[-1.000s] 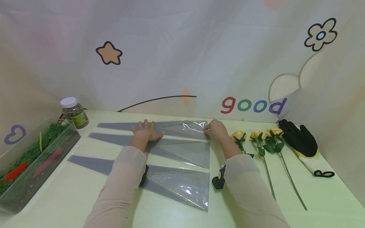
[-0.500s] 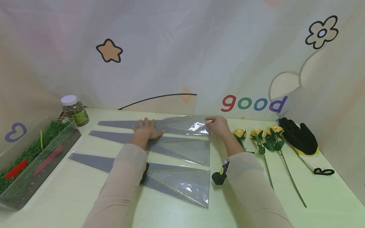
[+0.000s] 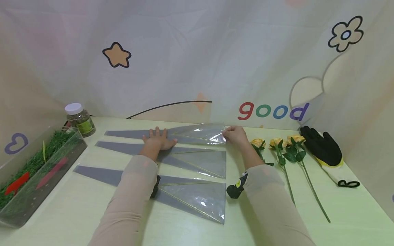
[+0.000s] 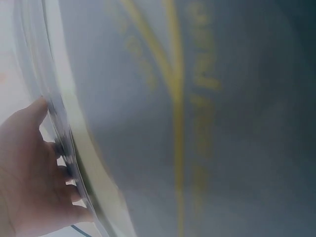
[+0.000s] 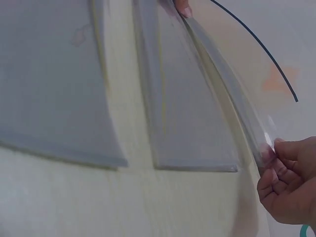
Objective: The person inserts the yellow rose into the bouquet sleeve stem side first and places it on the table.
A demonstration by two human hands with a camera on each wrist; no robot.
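Observation:
Three tapered grey flower sleeves with clear fronts and gold lines lie in a row, wide ends to the right. My left hand (image 3: 157,140) rests with fingers spread on the far sleeve (image 3: 197,133). At that sleeve's wide end, my right hand (image 3: 235,135) pinches the edge between thumb and fingers. The right wrist view shows this right hand (image 5: 291,182) holding the film's edge, lifted a little. Nearer to me are the middle sleeve (image 3: 203,160) and the near sleeve (image 3: 197,200), partly hidden by my left forearm.
Yellow roses (image 3: 296,140) with green stems lie right of my right arm, beside a black-and-white work glove (image 3: 326,153). On the left stand a clear box (image 3: 58,174) with artificial grass and a white-lidded jar (image 3: 81,121). A printed curtain (image 3: 172,68) hangs behind.
My right hand has shifted its hold on the far sleeve's wide end, and the film there has risen and spread slightly. The left hand stays in place.

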